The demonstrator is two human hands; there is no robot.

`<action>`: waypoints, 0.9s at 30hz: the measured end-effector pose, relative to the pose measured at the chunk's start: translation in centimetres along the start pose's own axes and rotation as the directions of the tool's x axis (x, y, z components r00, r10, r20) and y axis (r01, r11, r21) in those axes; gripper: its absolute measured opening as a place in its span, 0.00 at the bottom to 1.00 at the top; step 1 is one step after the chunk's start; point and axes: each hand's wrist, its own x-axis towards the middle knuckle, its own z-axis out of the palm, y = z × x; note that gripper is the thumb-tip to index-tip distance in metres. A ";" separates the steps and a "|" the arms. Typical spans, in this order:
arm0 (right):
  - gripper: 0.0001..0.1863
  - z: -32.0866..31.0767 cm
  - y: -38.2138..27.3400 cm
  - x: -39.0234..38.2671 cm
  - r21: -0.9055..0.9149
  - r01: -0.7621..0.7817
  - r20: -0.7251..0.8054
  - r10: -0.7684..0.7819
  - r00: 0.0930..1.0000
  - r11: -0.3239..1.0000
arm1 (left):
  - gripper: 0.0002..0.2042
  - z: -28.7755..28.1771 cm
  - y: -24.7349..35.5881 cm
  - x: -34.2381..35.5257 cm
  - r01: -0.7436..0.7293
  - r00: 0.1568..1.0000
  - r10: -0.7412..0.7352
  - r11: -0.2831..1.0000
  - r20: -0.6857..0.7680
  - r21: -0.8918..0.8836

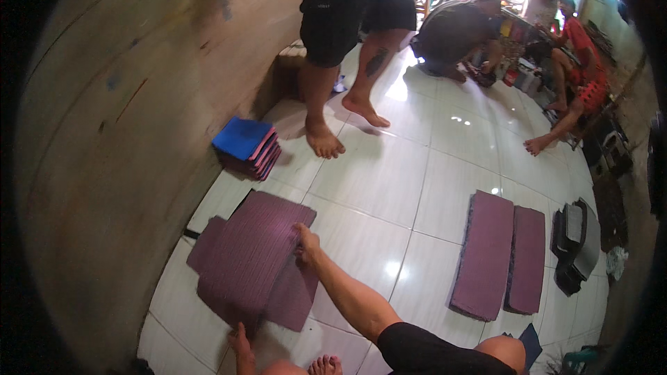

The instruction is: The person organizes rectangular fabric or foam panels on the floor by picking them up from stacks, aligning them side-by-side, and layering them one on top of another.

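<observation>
A pile of purple ribbed mat pieces [246, 250] lies askew on the tiled floor at lower left. My right hand [308, 243] grips the top piece by its right edge, arm stretched out from the lower right. At the pile's lower edge, near my bare foot [324, 367], my left hand [243, 347] holds the mat, its fingers partly hidden. Just beyond the pile stands a stack of blue, pink and dark squares [242, 140].
A wall [90, 132] runs along the left. A barefoot person [326, 83] stands close ahead; two others [451, 42] [580, 76] crouch or sit farther back among clutter. At right lie two purple stacks [479, 250] [524, 260] and grey-black pieces [577, 236] on white tiles [361, 243].
</observation>
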 end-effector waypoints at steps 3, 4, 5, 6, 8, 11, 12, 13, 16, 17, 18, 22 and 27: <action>0.17 -0.4 -0.1 0.7 0.025 -0.028 -0.062 0.029 0.998 0.999 | 0.42 0.4 -0.5 1.6 0.100 0.988 -0.080 0.983 -0.135 0.155; 0.19 -0.4 -0.2 0.6 0.053 -0.056 -0.042 0.059 0.997 0.997 | 0.44 0.3 -0.6 2.2 0.143 0.976 -0.107 0.971 -0.189 0.191; 0.20 -0.5 -0.5 0.6 0.080 -0.085 -0.019 0.087 0.996 0.993 | 0.43 0.1 -0.5 2.8 0.165 0.968 -0.114 0.961 -0.225 0.221; 0.25 0.0 -0.8 0.0 0.043 -0.053 0.008 0.052 0.999 0.998 | 0.42 -0.6 -0.4 3.1 0.157 0.963 -0.095 0.959 -0.253 0.237; 0.28 -2.2 -2.0 2.2 0.013 -0.100 0.106 0.098 0.989 0.995 | 0.41 0.8 -0.6 2.9 0.121 0.965 -0.052 0.958 -0.256 0.261; 0.29 -2.1 -2.3 2.3 0.039 -0.049 0.289 0.036 0.957 0.998 | 0.38 -0.2 -1.5 2.6 0.014 0.958 0.064 0.963 -0.280 0.269; 0.29 -1.2 -2.7 1.8 0.061 -0.005 0.358 -0.017 0.934 0.998 | 0.38 -0.9 -1.9 2.5 -0.045 0.948 0.123 0.965 -0.294 0.259; 0.29 -1.0 -3.0 1.9 0.034 -0.054 0.381 0.037 0.924 0.998 | 0.37 -1.6 -2.7 2.2 -0.098 0.940 0.170 0.965 -0.294 0.245; 0.29 -0.5 -2.9 2.7 -0.035 -0.096 0.408 0.102 0.907 0.995 | 0.35 -2.7 -5.3 0.2 -0.183 0.946 0.205 0.977 -0.249 0.110; 0.29 -4.1 -2.7 5.4 -0.128 -0.024 0.441 0.078 0.894 0.992 | 0.33 -0.3 -5.1 -2.9 -0.110 0.983 0.111 0.994 -0.146 0.016; 0.29 -3.7 -2.4 5.3 -0.133 -0.045 0.406 0.096 0.909 0.990 | 0.31 0.4 -2.9 -6.2 -0.040 0.995 0.034 0.997 -0.090 -0.069; 0.30 -1.5 -2.5 4.0 -0.173 0.012 0.461 0.070 0.884 0.985 | 0.25 1.0 -3.3 -6.4 0.494 0.846 -0.178 0.617 0.502 -0.613; 0.29 -1.8 -3.6 3.9 -0.158 0.025 0.317 0.026 0.948 0.987 | 0.21 2.6 -2.8 -5.1 0.564 0.809 0.027 0.244 0.587 -0.789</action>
